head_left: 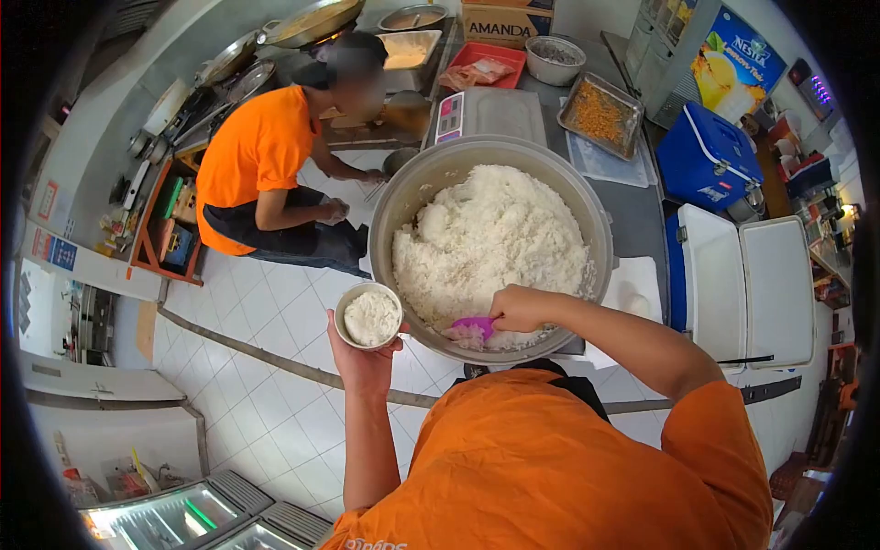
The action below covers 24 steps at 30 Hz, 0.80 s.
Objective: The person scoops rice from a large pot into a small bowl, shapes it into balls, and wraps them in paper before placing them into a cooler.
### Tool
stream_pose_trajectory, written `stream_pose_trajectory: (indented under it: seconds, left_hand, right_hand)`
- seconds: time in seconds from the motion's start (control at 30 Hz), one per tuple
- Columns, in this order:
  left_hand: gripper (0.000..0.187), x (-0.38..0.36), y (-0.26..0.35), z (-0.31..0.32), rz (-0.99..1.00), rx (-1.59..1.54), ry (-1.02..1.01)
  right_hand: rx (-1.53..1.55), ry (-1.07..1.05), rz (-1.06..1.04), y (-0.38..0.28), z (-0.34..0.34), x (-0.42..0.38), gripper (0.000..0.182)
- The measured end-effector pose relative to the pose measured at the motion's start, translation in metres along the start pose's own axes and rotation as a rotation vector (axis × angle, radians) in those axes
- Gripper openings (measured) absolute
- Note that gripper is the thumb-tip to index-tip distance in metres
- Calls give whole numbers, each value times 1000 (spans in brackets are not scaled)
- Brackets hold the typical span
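A wide metal pot [600, 220] heaped with cooked white rice [500, 229] stands in front of me on the counter. My right hand [521, 309] is closed round the handle of a purple rice scoop [473, 324], whose blade is partly sunk in the rice near the pot's front rim. Left of the pot, my left hand [364, 359] holds up a small round bowl [341, 328] from below, its fingers wrapped round the sides. White rice [373, 318] fills this bowl to about the rim.
A co-worker in an orange shirt [261, 147] bends beside the counter at left. Behind the pot are a scale [500, 115], a red tray [509, 57] and a metal tray [632, 137] of orange-brown food. A blue cooler [706, 156] and an open white cooler [775, 293] stand at right.
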State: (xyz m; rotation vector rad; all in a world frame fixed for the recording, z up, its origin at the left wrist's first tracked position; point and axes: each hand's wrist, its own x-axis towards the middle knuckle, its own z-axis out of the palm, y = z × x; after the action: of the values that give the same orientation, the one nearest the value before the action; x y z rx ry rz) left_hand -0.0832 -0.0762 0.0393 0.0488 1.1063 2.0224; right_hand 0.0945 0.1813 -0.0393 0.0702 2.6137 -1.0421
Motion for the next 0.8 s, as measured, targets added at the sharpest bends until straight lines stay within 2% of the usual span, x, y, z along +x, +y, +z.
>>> stream_pose_trajectory:
  seconds: [0.07,0.13,0.17,0.23,0.27,0.33,0.37,0.43,0.47,0.53,0.57,0.63,0.7,0.77,0.8]
  left_hand:
    - [62,4,-5,5,-3,-13,-65]
    - [56,11,-9,15,41,67,56]
    - [56,13,-10,18,43,66,50]
    - [43,18,-11,21,36,197,-8]
    - [41,19,-13,23,34,261,-31]
    - [43,19,-18,34,-10,301,-75]
    - [41,21,-24,37,-66,254,-77]
    - [36,29,-39,45,-137,117,-92]
    - [36,31,-48,50,-132,124,-98]
    - [36,36,-63,61,-104,117,-81]
    - [35,38,-66,60,-103,111,-114]
    - [35,39,-61,60,-124,88,-142]
    - [36,39,-55,60,-145,65,-167]
    - [39,40,-53,61,-127,-147,-222]
    - [39,41,-52,59,-125,-150,-222]
  right_hand:
    - [98,17,18,6,-6,-20,24]
    - [160,15,23,11,-12,-36,22]
    - [156,20,24,10,-15,-44,22]
    - [433,26,118,1,-21,-57,17]
    - [427,25,114,-7,-26,-60,17]
    - [483,259,176,-27,-36,-67,26]
    - [479,261,169,-47,-37,-68,26]
    - [260,653,172,-90,-32,-60,36]
    - [261,662,168,-97,-12,-51,36]
    - [-81,905,6,-95,22,-32,41]
    - [-79,915,7,-94,25,-32,41]
    - [-83,758,121,-99,21,-35,43]
    - [-90,847,68,-95,-1,-49,45]
    - [-98,926,10,-91,-28,-65,48]
    - [-56,925,212,-93,-39,-72,47]
